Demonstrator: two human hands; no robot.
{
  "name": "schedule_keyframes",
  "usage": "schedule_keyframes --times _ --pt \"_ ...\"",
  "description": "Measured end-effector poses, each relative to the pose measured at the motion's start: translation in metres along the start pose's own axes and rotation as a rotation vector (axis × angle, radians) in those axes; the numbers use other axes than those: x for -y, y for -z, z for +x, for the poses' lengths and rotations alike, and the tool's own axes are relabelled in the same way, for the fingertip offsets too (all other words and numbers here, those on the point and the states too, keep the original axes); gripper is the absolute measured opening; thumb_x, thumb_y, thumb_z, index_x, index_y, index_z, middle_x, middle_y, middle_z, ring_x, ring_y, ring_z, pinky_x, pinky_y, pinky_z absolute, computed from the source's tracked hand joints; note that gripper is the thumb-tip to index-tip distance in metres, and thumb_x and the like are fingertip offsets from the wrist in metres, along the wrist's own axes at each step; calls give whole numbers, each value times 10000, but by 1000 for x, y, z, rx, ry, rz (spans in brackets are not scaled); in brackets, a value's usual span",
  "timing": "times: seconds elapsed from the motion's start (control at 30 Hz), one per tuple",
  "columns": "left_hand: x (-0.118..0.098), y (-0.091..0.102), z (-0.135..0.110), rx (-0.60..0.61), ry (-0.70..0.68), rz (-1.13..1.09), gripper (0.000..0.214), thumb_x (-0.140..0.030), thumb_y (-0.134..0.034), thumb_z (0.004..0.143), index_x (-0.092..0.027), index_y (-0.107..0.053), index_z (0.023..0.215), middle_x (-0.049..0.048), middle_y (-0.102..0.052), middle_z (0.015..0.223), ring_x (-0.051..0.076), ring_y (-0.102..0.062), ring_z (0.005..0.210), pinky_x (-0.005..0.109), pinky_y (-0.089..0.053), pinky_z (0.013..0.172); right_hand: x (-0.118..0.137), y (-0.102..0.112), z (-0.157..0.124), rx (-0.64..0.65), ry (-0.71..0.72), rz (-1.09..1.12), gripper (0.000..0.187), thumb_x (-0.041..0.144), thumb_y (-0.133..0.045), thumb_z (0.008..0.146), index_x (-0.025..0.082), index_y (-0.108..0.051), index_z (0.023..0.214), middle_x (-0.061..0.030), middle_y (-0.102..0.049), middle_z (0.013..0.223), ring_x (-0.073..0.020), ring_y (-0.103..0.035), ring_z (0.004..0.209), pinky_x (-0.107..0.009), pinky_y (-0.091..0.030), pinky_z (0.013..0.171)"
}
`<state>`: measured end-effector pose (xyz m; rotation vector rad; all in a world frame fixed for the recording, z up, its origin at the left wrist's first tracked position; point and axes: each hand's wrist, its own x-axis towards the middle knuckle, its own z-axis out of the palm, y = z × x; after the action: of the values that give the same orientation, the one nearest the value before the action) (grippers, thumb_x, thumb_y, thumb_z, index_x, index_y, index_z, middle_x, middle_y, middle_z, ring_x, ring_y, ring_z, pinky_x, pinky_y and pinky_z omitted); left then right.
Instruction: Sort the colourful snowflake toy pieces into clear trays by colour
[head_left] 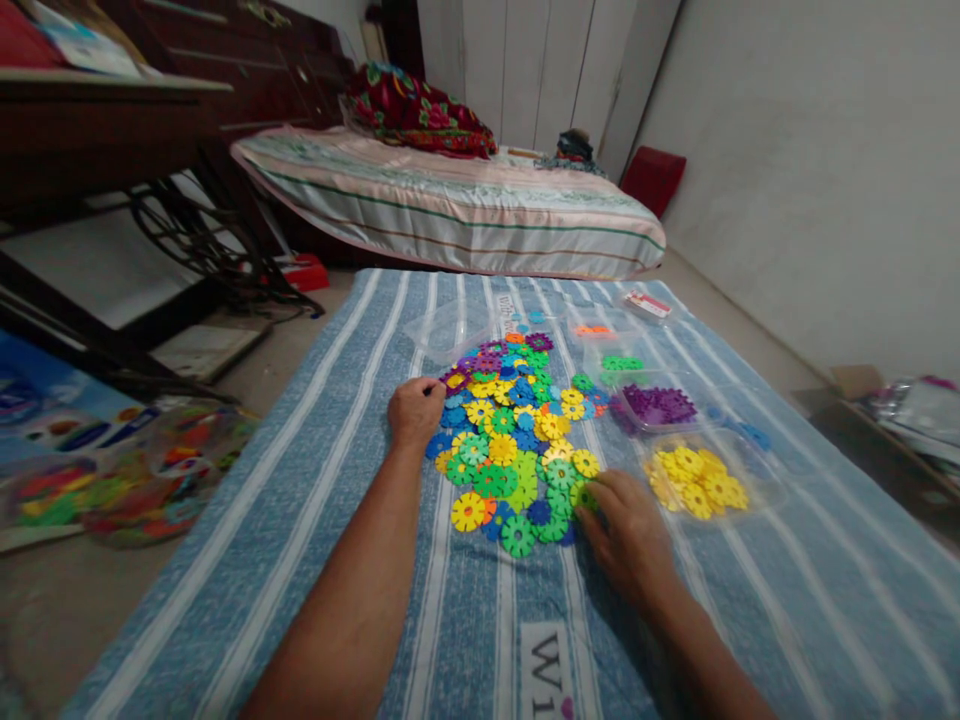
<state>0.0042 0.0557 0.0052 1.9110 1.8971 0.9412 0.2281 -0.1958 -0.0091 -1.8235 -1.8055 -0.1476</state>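
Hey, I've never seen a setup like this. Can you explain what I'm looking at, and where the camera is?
There's no machine here, just a person's two bare hands. The single picture comes from a camera on their head, looking forward and down, so the forearms enter from the bottom.

On a blue striped cloth lies a pile of colorful notched discs. To its right, clear tubs hold yellow pieces, purple pieces and green pieces.

The left hand is at the pile's left edge; the right hand is at its right edge. Whether either grips a disc isn't clear.
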Motion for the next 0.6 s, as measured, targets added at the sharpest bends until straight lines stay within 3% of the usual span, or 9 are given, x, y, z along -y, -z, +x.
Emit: schedule_keyframes --times 0.27,0.6 --pt "1 2 -1 4 -25 8 293 -329 -514 776 -205 -764 865 56 -764 961 202 -676 891 262 -482 800 0 -7 12 2 -18 12 149 253 -495 921 183 -626 916 -104 -620 969 -223 -557 910 -351 -461 815" --pt "-1 8 -4 20 -66 60 259 -305 -509 782 -216 -749 823 55 -761 957 201 -673 907 268 -478 828 -4 -26 51 24 -49 93 221 292 -473 916 206 -631 789 -60 -644 813 -192 -569 784 -289 -414 703"
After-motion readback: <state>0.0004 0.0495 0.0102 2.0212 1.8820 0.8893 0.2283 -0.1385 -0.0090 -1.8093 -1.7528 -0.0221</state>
